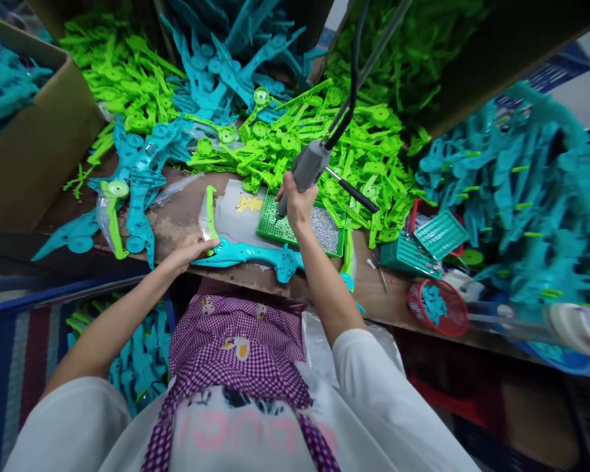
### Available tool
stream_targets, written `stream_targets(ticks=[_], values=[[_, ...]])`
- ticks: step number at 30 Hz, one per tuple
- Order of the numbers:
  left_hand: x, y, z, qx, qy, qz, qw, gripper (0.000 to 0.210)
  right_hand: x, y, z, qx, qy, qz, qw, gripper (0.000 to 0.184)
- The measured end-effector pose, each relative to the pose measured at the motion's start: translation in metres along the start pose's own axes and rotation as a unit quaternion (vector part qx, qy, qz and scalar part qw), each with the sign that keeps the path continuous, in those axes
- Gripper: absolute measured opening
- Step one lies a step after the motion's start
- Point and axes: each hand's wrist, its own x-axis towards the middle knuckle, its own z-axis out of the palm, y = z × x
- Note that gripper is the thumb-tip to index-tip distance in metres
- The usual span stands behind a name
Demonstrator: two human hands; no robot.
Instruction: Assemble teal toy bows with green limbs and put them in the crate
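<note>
My right hand (299, 202) is wrapped round a grey electric screwdriver (311, 165) that hangs from a black cable. Its tip points down over a green screw tray (341, 239), which has a perforated left part and a heap of small silver screws at its right. Along the table's front edge lies a long blue plastic part (255, 254). At that part's left end, my left hand (194, 250) grips it where a lime-green plastic arm (210, 210) stands up from it. My right forearm hides some of the blue part's right end, beside which another green arm (347, 262) shows.
Lime-green parts (368, 144) are heaped behind the tray. Blue parts (142, 157) lie at the left, near a cardboard box (34, 131). A red basket (437, 308) and green baskets (398, 254) stand at the right. Stacked blue pieces (531, 196) rise beyond them.
</note>
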Motion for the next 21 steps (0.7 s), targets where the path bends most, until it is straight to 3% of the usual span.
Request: stream_targets(ticks=[11,21], values=[[0.004,-0.003,-0.003,0.008,0.01,-0.008,1.0,0.049,0.0,0.019,0.005,0.033,0.028,-0.015,0.999,0.053],[0.0,0.002,0.0,0.002,0.007,-0.014,1.0,0.045,-0.002,0.027,0.007,0.019,0.025,-0.028,0.999,0.052]])
